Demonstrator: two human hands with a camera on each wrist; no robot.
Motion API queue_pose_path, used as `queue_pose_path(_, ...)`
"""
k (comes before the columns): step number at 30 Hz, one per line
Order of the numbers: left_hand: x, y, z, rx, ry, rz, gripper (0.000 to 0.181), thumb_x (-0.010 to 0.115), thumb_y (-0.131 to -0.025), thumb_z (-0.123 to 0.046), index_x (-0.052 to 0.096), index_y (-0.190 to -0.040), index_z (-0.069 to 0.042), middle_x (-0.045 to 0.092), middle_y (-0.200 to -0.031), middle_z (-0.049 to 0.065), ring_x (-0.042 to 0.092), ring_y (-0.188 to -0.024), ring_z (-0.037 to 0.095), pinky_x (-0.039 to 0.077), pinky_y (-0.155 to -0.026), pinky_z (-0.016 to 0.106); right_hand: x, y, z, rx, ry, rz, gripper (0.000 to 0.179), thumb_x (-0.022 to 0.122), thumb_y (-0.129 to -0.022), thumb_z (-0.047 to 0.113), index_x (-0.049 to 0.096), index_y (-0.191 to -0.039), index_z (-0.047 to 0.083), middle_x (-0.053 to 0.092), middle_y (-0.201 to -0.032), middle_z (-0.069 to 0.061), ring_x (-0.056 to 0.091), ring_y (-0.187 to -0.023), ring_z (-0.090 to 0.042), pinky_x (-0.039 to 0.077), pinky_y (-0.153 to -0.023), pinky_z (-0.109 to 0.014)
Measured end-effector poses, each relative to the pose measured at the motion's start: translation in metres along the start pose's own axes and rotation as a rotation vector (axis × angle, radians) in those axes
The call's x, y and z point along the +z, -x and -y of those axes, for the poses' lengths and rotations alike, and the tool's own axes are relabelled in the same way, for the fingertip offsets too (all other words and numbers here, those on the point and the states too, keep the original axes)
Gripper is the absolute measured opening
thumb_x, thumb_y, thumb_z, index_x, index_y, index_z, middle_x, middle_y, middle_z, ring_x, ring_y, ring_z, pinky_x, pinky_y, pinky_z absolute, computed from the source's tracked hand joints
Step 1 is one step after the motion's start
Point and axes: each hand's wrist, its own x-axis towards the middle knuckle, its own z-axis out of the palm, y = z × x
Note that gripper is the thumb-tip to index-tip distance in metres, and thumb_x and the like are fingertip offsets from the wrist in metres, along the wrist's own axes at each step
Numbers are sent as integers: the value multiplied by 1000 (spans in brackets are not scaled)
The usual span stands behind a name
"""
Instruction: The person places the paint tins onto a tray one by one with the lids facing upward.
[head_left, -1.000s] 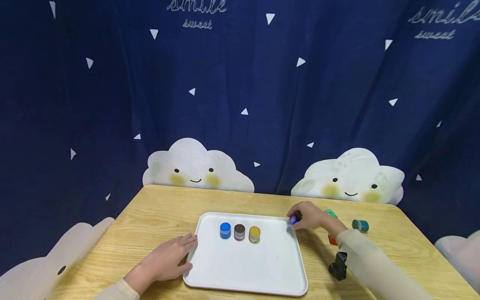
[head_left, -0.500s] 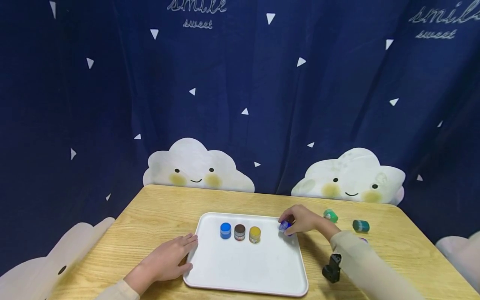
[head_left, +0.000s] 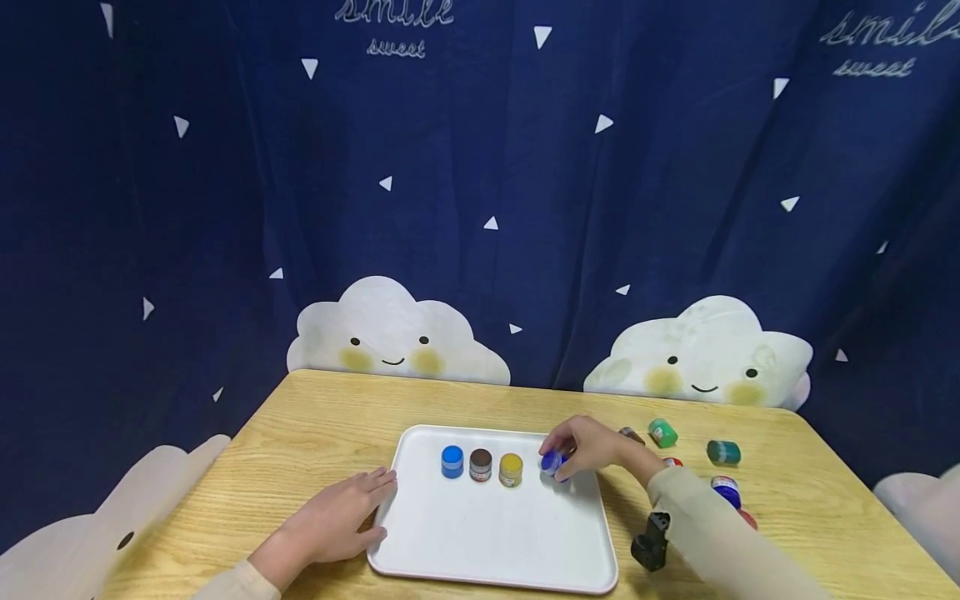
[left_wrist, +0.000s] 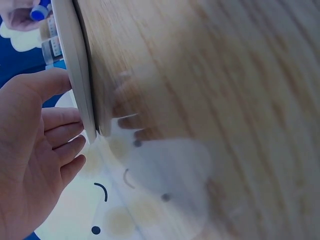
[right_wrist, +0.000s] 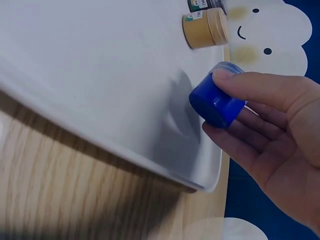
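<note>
My right hand (head_left: 592,443) pinches a dark blue paint jar (right_wrist: 215,100) between thumb and fingers. The jar is tilted over the far right corner of the white tray (head_left: 495,542). In the tray, a row of upright jars runs along the far side: a light blue paint jar (head_left: 452,462), a brown paint jar (head_left: 481,465) and a yellow paint jar (head_left: 511,470), which is nearest the held one. My left hand (head_left: 337,517) rests at the tray's left edge, fingers extended. The left wrist view shows its thumb and fingertips against the rim.
Right of the tray lie a green jar (head_left: 663,432), a teal jar (head_left: 723,452), a blue-purple jar (head_left: 726,490) and partly hidden reddish and brown ones. A black device (head_left: 651,542) is at my right wrist. Behind the wooden table (head_left: 315,417) hangs a dark blue curtain (head_left: 450,167).
My right hand has moved left with the dark blue jar, from the tray's right corner to nearer the yellow jar. More jars on the right have come into view. My left hand stays put.
</note>
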Motion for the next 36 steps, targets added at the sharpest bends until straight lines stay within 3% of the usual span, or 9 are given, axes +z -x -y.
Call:
queue_pose_path(11, 1, 1, 0, -6, 9, 3, 63, 67, -86, -34, 51, -138, -1, 52, -143, 16, 50, -133, 33, 44, -108, 51, 17, -6, -1, 1, -134, -20, 36, 83, -70, 7, 68, -103, 1, 71, -100, -11, 59, -84, -4, 53, -76, -16)
queue_pose_path(17, 2, 1, 1, 4, 0, -2, 63, 66, -86, -35, 51, -137, -1, 52, -142, 16, 50, -132, 33, 44, -107, 51, 24, -8, -1, 11, -149, -51, 38, 82, -70, 6, 67, -104, 2, 70, -100, -10, 56, -84, -6, 50, -75, -16)
queue_pose_path(26, 0, 1, 0, -6, 2, -11, 62, 67, -86, -34, 52, -137, -1, 52, -143, 16, 50, -133, 33, 44, -108, 51, 24, -9, 2, 6, -182, -34, 40, 80, -70, 2, 67, -107, 0, 70, -106, -14, 62, -93, -12, 55, -86, -25)
queue_pose_path(36, -1, 1, -2, -12, 6, 1, 62, 67, -86, -34, 52, -136, -1, 52, -143, 16, 50, -133, 33, 44, -108, 51, 26, -7, -1, 1, -144, -41, 36, 79, -70, 0, 69, -105, 1, 71, -106, -14, 66, -98, -19, 58, -87, -33)
